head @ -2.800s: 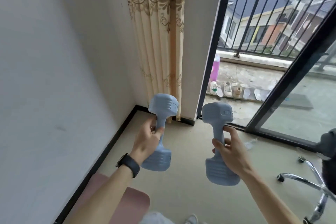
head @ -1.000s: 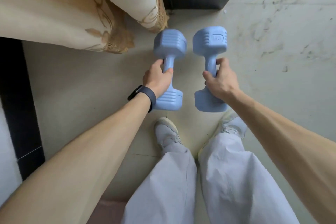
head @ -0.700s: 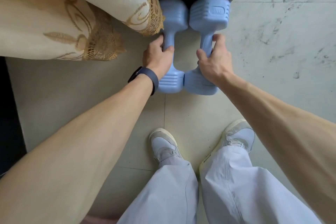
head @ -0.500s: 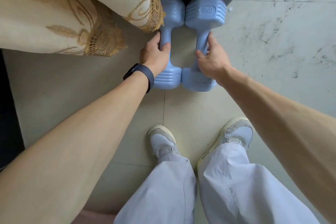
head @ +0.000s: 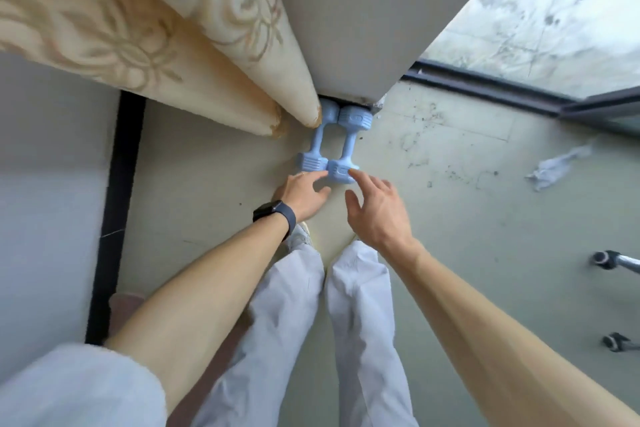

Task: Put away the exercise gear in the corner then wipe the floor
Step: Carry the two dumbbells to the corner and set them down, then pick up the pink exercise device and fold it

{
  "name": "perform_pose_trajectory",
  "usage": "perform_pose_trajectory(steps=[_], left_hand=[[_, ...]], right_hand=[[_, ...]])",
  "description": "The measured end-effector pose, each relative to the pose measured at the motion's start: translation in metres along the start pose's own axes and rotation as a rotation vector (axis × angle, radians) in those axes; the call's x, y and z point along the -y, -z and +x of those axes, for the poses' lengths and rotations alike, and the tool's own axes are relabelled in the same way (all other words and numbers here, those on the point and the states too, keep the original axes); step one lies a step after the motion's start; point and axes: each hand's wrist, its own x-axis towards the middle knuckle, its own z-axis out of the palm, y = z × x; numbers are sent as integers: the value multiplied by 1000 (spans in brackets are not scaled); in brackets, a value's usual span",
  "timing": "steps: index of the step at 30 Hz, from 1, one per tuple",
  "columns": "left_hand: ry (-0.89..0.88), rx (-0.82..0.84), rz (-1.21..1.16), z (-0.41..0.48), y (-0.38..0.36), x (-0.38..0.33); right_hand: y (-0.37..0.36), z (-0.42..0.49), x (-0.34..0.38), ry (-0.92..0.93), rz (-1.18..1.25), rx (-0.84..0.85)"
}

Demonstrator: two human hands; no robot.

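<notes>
Dumbbells (head: 348, 146), light blue, a pair: laid side by side on the floor (head: 450, 236) at 12 o'clock, far heads against the wall foot beside the curtain (head: 207, 80). Left hand (head: 304, 196) and right hand (head: 375, 211) noted at the near heads, fingers apart, nothing gripped. Stowing judged done; wiping outstanding, crumpled cloth (head: 557, 166) lying at 3 o'clock.

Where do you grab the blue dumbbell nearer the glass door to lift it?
Around the thin handle between its two fat ends, coming from above on the right side. It lies flat on the floor, and the other dumbbell lies close on its left.
</notes>
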Motion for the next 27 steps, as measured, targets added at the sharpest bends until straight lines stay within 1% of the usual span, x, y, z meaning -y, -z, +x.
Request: perform_pose_trajectory(steps=[4,6,9,14,17,19,22,25,27], left_hand=[[4,-120,67,-109,70,-45],[-46,-200,87,-186,117,-73],[-90,-277,114,-229,144,-85],[-172,-580,81,-331,198,-95],[-187,-736,50,-373,211,-88],[-147,-856,31,-402,213,-86],[-29,-1014,-28,-447,200,-86],[99,-1143,-89,-490,167,-85],[196,-1207,-131,-518,138,-82]], right_hand=[[97,-91,62,178,-153,-103],[156,-149,105,241,-198,-181],[187,-172,126,282,-213,-226],[260,-228,187,464,-159,-401],[284,-246,210,611,-184,-440],[295,-255,222,723,-206,-439],[304,-267,233,898,-218,-379],[304,-285,237,1085,-258,-298],[294,-301,239,1207,-240,-237]])
